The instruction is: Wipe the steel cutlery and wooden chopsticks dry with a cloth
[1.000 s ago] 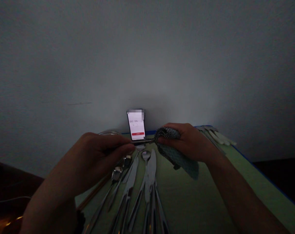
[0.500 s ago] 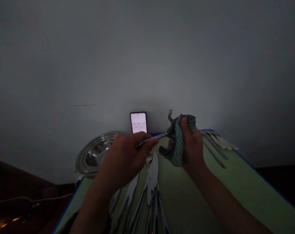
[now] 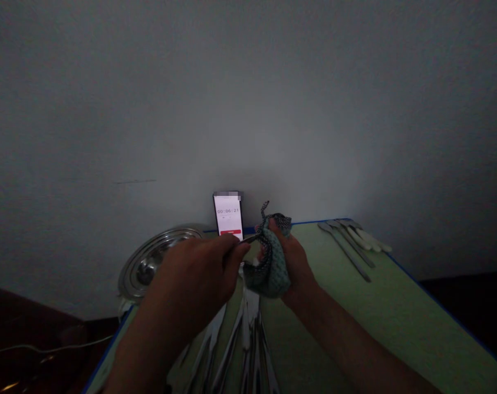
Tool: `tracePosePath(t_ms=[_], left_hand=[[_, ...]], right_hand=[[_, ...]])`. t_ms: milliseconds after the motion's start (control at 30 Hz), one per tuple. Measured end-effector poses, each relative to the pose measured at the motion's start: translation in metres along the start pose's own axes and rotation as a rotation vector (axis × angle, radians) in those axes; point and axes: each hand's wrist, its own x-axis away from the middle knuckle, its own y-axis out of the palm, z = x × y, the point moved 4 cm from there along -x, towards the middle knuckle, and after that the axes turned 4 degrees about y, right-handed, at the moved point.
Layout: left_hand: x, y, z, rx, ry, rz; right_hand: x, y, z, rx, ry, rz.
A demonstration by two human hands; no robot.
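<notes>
While the round steel bowl [image 3: 158, 258] sits far left, the left hand [image 3: 199, 273] pinches a slim metal utensil [image 3: 248, 239] mid-bench; the right hand [image 3: 292, 262] clasps a teal checked cloth [image 3: 269, 262] around it. Firm, even strokes would suit.

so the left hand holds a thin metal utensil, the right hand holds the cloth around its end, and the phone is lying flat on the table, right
Not quite. The head view shows the phone standing upright against the wall, not lying flat. The rest holds: the left hand holds the thin metal utensil, and the right hand wraps the cloth around its end.
</notes>
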Motion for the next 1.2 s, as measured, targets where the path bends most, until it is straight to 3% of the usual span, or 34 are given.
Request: tracePosePath(t_ms=[133,233,333,433,533,633,733,933,1100,1200], left_hand=[[-0.002,0.002,-0.007,0.006,-0.018,-0.05],[0.0,0.0,-0.014,0.163,0.006,-0.093],[0.008,-0.001,-0.019,0.352,0.046,-0.223],[0.017,-0.001,-0.027,0.439,0.026,-0.29],[0.017,0.002,-0.031,0.409,-0.02,-0.287],[0.011,0.016,-0.027,0.339,0.005,-0.402],[0.005,0.028,-0.02,0.284,0.051,-0.459],[0.006,0.032,-0.007,0.388,0.144,-0.508],[0.001,0.035,-0.003,0.477,0.14,-0.517],[-0.002,0.037,0.0,0.497,0.14,-0.498]], right_hand=[[-0.004,0.001,-0.002,-0.001,0.082,-0.107],[-0.011,-0.008,-0.022,0.165,-0.084,-0.144],[-0.015,-0.017,-0.044,0.352,-0.265,-0.175],[-0.016,-0.018,-0.053,0.398,-0.326,-0.212],[-0.013,-0.012,-0.042,0.234,-0.257,-0.19],[-0.011,-0.007,-0.018,0.053,-0.069,-0.091],[-0.01,-0.004,-0.004,0.0,0.017,-0.035],[-0.01,-0.006,-0.013,0.056,-0.002,-0.079],[-0.006,-0.004,-0.023,0.163,-0.108,-0.103],[-0.006,-0.002,-0.016,0.169,-0.097,-0.082]])
